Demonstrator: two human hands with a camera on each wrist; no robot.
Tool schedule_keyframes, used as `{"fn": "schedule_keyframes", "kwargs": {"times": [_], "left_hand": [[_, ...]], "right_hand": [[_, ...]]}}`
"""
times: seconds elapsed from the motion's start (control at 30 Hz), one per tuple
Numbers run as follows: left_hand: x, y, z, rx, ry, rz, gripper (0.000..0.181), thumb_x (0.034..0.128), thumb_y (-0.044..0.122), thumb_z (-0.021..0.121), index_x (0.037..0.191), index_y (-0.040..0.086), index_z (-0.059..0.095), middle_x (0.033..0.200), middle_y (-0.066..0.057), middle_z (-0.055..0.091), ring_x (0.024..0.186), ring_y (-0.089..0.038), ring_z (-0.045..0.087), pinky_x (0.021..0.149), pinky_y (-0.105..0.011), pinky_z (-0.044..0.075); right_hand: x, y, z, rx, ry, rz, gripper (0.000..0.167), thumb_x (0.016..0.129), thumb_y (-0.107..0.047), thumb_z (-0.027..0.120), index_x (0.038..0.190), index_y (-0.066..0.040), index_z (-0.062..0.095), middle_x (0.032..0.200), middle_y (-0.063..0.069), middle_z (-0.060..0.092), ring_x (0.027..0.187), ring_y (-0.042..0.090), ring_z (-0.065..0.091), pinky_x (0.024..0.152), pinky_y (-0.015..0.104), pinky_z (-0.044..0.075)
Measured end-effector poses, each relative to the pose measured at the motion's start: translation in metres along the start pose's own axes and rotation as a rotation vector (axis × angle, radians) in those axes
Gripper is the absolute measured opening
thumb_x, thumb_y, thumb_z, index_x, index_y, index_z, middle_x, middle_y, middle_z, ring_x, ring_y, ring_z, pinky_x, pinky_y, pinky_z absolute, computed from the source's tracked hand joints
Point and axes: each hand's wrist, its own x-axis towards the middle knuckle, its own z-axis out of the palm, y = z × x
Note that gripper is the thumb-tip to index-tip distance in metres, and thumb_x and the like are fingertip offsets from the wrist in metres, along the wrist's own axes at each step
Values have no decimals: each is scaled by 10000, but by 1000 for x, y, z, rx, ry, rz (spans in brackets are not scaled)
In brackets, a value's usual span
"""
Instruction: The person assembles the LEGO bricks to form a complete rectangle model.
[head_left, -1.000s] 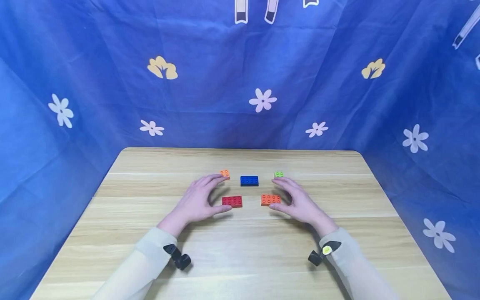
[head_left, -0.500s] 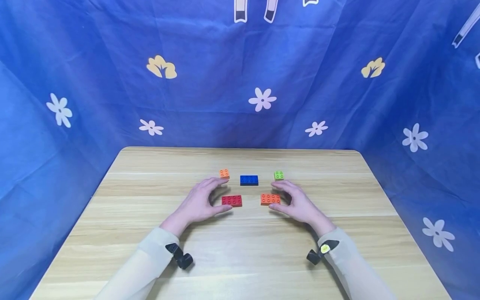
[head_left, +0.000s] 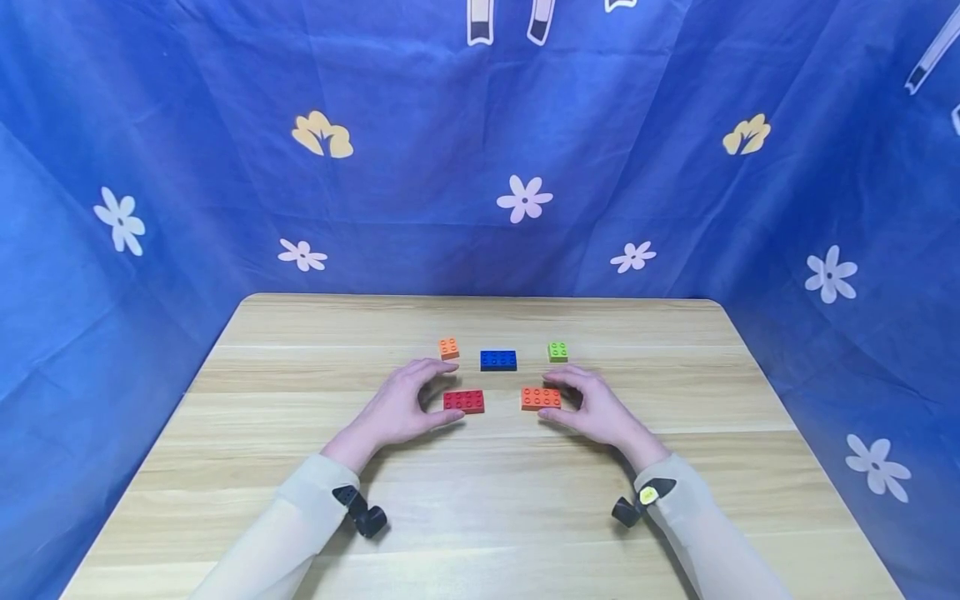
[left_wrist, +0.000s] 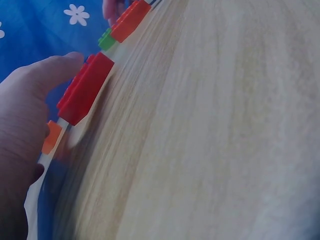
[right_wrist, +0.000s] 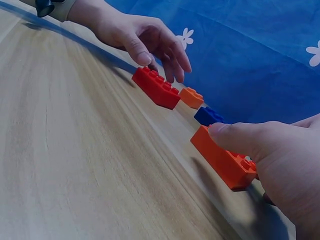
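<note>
My left hand [head_left: 397,406] arches over the table beside the red brick [head_left: 464,402], thumb near its front edge and fingers behind it. My right hand [head_left: 596,406] curves likewise around the right end of the long orange brick [head_left: 541,398]. In the right wrist view the right thumb lies at the top of that orange brick [right_wrist: 222,157]; whether it touches cannot be told. Neither hand grips anything, and the fingers are loosely bent. Between and behind them lies the blue brick [head_left: 498,360]. A small orange brick [head_left: 448,348] lies beyond the left fingertips, a green brick [head_left: 557,352] beyond the right ones.
The wooden table [head_left: 480,517] carries the bricks. A blue cloth [head_left: 420,167] with flowers hangs behind and at both sides. Each wrist wears a small black camera, the left one [head_left: 367,521] and the right one [head_left: 626,512] both held just above the table.
Fingers of both hands have drawn slightly back toward the person, uncovering more of the small orange and green bricks. The bricks have not moved.
</note>
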Motion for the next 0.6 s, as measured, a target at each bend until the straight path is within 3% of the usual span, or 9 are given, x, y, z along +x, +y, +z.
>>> {"fn": "schedule_keyframes", "kwargs": {"times": [0.23, 0.6], "left_hand": [[1, -1, 2, -63, -20, -8, 753, 845, 556, 869, 1441, 154, 644, 1419, 43, 635, 1343, -203, 562, 1160, -449, 417], [3, -5, 7, -85, -14, 38, 647, 846, 479, 895, 1338, 101, 713, 1278, 31, 708, 1205, -190, 646, 1088, -436, 488]], "right_hand": [[-2, 3, 2, -13, 4, 20, 639, 833, -363, 930, 1353, -60, 715, 1377, 38, 677, 1317, 274, 583, 1168, 494, 395], [-3, 6, 3, -19, 12, 28, 565, 854, -363, 915, 1293, -51, 745, 1314, 28, 702, 1267, 261, 621, 1142, 485, 428]]}}
